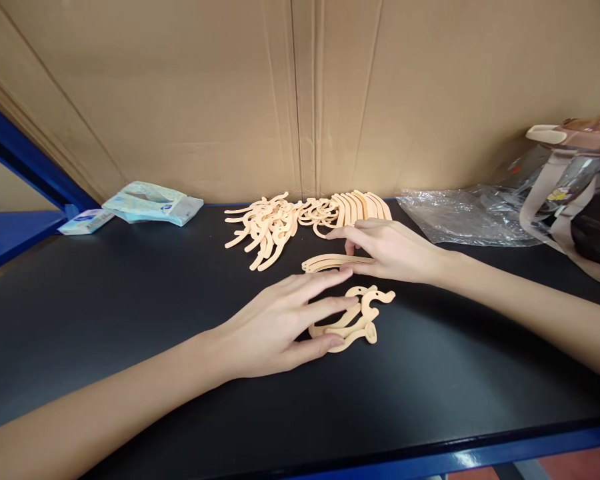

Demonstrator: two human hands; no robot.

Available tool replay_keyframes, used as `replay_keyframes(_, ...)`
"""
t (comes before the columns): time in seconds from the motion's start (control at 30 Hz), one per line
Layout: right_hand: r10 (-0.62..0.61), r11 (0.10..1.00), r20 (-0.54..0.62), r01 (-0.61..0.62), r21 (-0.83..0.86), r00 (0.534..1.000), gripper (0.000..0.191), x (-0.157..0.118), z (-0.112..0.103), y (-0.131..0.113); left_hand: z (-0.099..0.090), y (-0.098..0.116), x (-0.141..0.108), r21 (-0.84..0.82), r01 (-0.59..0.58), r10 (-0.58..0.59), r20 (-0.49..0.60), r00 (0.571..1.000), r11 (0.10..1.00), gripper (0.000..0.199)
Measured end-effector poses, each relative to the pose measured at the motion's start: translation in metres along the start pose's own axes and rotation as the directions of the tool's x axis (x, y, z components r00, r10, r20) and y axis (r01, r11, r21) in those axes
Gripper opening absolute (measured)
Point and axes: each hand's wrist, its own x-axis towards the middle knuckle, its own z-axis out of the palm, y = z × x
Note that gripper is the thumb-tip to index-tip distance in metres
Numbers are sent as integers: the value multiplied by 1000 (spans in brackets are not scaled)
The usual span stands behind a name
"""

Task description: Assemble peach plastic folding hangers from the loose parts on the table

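Observation:
My left hand [285,323] lies with fingers spread over a few beige hook-ended pieces [365,319] on the black tabletop. Its thumb and fingertips touch or cover their left ends. Just beyond, my right hand [385,247] is palm down, index finger stretched toward a thin beige ring at the near side of the ring pile [323,212]. Thumb and index finger are apart. Slim curved beige strips [325,262] lie beneath the right hand, which hides their right ends; I cannot tell if its lower fingers touch them.
A heap of hook-ended beige pieces [267,230] sits at the back, left of the rings. Curved strips [357,205] stand in a row to the right. Tissue packs [153,203] lie at back left. Clear plastic wrap [460,217] and a strapped bottle [570,160] are at right. Cardboard [195,100] walls the back.

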Motion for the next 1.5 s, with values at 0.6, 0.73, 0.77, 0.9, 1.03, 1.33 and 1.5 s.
replay_keyframes(0.6,-227,970,-114,235,68,967,23,-44,-23,-39,6,-13,3,-27,315,-313,-223,923,949,24)
replay_keyframes(0.73,-257,944,-56,263,197,965,24,-51,-19,-52,4,-13,3,-36,309,-309,-231,923,950,20)
replay_keyframes(0.77,-260,941,-44,263,212,965,23,-52,-18,-53,4,-12,3,-35,302,-302,-232,925,953,20)
replay_keyframes(0.9,-252,937,-24,250,244,968,14,-52,-17,-54,3,-11,2,-42,263,-265,-228,937,964,18)
replay_keyframes(1.03,-245,942,-76,256,217,967,13,-50,-15,-55,1,-9,3,-51,190,-197,-215,957,980,18)
replay_keyframes(1.33,-163,945,-223,218,245,961,9,-46,-17,-56,-4,-6,-1,-67,-55,41,-197,980,996,30)
replay_keyframes(1.5,-120,952,-251,183,245,960,8,-47,-15,-49,-3,-5,2,-13,-28,24,-223,975,1000,15)
